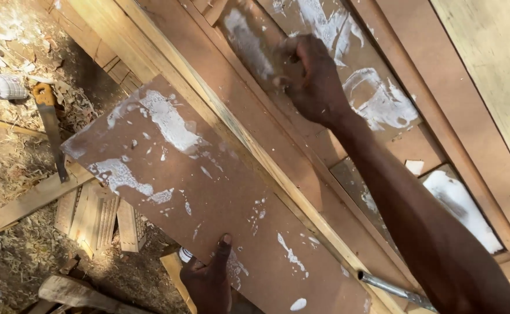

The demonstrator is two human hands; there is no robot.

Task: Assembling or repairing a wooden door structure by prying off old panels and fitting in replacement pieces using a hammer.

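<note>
Nearest to me, my right forearm runs from the lower right of the frame up to my right hand (312,78), which is curled into a fist in the upper middle, pressed on a recessed brown door panel smeared with white paste (377,99); whether it pinches anything I cannot tell. At the bottom centre my left hand (211,279) grips the lower edge of a flat brown rectangular hardboard sheet streaked with white paste (208,192), thumb on top. That sheet lies tilted across the middle, overlapping the pale wooden door frame (255,139). Near the lower right lies 1 grey metal rod (391,288). At the left, on sawdust, lies 1 handsaw with an orange handle (51,125), beside loose wooden offcuts (95,218).
</note>
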